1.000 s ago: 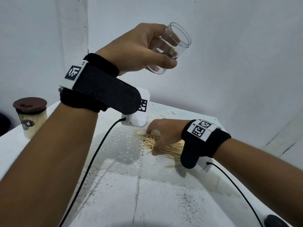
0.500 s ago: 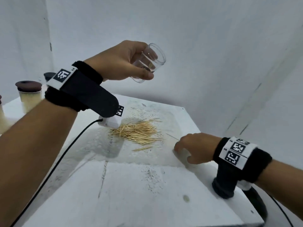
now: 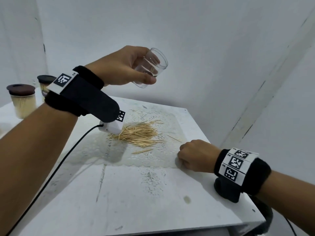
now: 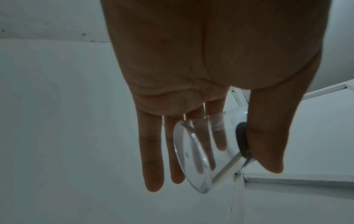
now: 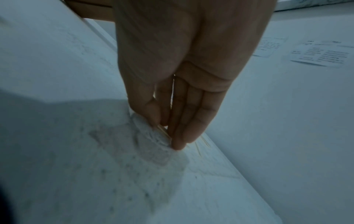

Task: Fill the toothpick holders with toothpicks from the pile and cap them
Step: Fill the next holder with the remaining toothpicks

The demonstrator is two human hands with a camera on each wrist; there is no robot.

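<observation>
My left hand (image 3: 126,65) holds a clear plastic toothpick holder (image 3: 153,65) in the air above the table, tilted with its open mouth up and to the right. In the left wrist view the thumb and fingers clasp the holder (image 4: 193,156), and a dark round mark sits under the thumb. The loose toothpick pile (image 3: 139,133) lies on a lace mat (image 3: 153,160). To the right of the pile, my right hand (image 3: 196,155) rests at the mat's edge. In the right wrist view its thumb and fingers pinch a few toothpicks (image 5: 162,131) against the mat.
Two filled holders with dark brown caps (image 3: 22,99) (image 3: 45,82) stand at the far left of the white table (image 3: 136,193). White walls close in behind and to the right. The table's right edge runs just past my right wrist.
My right hand left the pile and moved right to the mat's edge, now pinching a few toothpicks. My left hand still holds the holder aloft, a little lower in view.
</observation>
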